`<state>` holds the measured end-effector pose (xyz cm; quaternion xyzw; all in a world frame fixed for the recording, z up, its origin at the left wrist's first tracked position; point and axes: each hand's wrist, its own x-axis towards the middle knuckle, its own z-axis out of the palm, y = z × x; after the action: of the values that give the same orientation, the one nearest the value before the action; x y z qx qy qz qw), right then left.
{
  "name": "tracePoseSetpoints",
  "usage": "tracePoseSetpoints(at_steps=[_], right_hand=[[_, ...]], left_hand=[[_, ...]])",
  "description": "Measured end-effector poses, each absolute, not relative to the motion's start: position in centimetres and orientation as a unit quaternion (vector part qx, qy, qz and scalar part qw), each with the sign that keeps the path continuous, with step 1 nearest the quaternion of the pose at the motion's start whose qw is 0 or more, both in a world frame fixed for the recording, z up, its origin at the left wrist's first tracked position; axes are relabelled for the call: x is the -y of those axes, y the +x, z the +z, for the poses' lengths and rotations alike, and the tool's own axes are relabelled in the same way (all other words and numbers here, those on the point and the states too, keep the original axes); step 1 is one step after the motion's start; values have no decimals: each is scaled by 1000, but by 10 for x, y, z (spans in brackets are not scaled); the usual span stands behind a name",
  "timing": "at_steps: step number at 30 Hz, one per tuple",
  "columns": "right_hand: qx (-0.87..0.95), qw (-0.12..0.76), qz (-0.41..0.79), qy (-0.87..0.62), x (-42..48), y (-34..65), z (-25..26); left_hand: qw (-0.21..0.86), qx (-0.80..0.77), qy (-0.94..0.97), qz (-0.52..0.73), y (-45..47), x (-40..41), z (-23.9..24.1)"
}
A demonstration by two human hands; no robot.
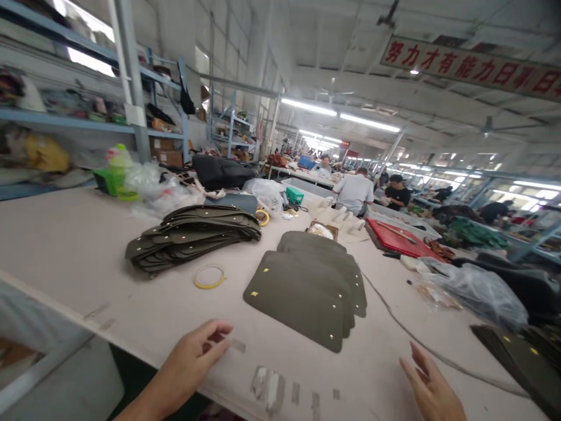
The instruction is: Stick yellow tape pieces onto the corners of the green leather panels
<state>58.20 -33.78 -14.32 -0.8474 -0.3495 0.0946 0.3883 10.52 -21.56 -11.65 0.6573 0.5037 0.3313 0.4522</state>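
My left hand (198, 356) hovers over the front of the table, fingers loosely curved and apart, holding nothing. To the right, my right hand (432, 383) is also bare, its thumb and fingers spread. Between and beyond them lies a fanned stack of dark olive flat panels (302, 292) with small metal studs; two yellow tape bits mark the top one's left side. Left of it a roll of yellow tape (209, 276) lies flat. Behind that roll sits a thicker, curved pile of studded olive panels (193, 237).
At right are a red board (401, 237), a clear plastic bag (477, 289) and more olive panels (517, 362). A cord (394, 316) crosses the table (79, 245). At the back are plastic bags, a green box (294, 195) and a tray of small metal parts (322, 230). Other people work farther off.
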Motion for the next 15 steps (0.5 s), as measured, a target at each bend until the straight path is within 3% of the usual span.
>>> tracePoseSetpoints(at_steps=[3, 11, 15], right_hand=[[378, 397, 100, -830, 304, 565, -133], [353, 535, 171, -748, 240, 523, -133], [339, 554, 162, -743, 237, 511, -137]], left_hand=[[409, -536, 636, 375, 99, 187, -109], [414, -512, 631, 410, 158, 97, -126], [284, -536, 704, 370, 168, 72, -128]])
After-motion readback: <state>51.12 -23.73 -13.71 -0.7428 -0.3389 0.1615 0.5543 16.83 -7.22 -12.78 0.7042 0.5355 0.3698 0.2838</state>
